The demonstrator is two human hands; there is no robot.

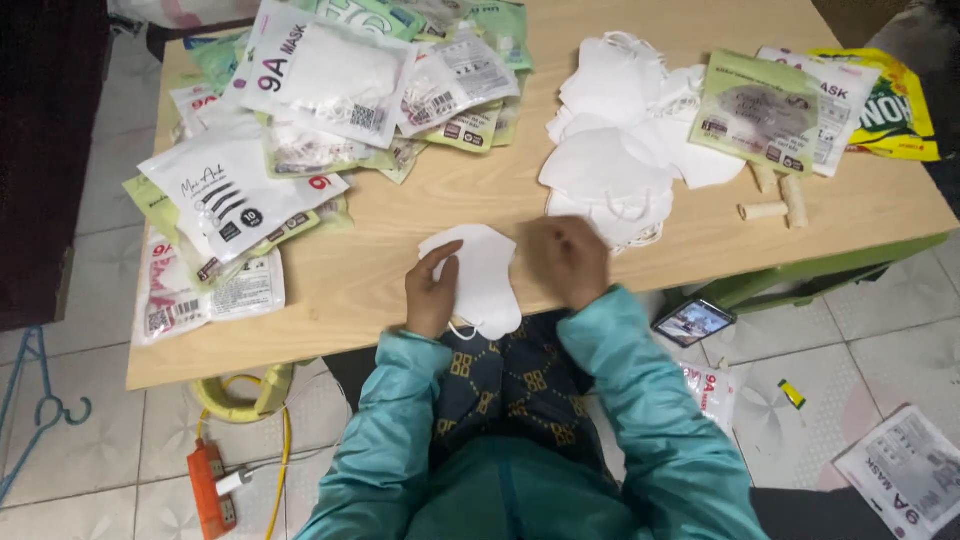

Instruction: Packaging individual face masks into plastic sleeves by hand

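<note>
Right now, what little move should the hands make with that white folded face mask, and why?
Probably the right hand should grasp the white folded face mask's free edge. Only the left hand pinches it, and it lies at the wooden table's near edge, partly overhanging; the right hand looks closed beside it.

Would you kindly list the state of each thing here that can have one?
Left hand: gripping the white face mask, which lies folded flat at the table edge.
Right hand: closed, knuckles up; contact with the mask unclear.
Loose mask pile: unpacked, heaped.
Mask packets: overlapping, sealed or not unclear.
Phone: screen lit, on the floor.
</note>
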